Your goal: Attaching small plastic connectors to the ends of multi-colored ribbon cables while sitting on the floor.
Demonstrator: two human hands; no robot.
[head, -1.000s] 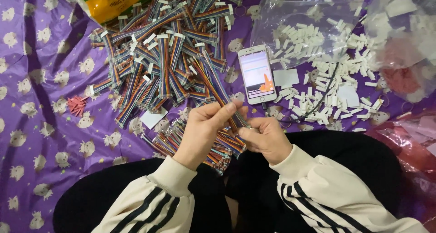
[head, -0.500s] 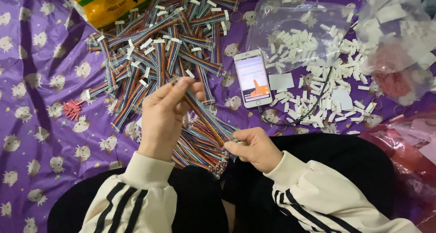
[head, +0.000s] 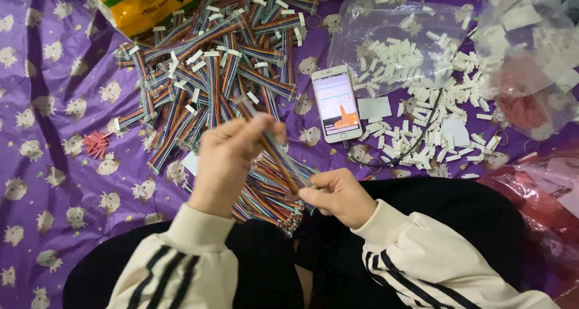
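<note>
left hand (head: 232, 158) + right hand (head: 338, 194) each pinch one ribbon cable (head: 278, 155) taut mid-frame | risk – grip slips, cable drops into loose pile (head: 271, 197) below, tangles

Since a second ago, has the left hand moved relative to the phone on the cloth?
Yes. The left hand has drawn away from the right hand, leftward and farther from the phone, stretching the ribbon cable between both hands.

Sleeves: cream knit, ribbed cuffs, black stripes along each forearm.
Legs: black trousers.
Hands: left hand (head: 228, 159), right hand (head: 339, 195), bare.
</note>
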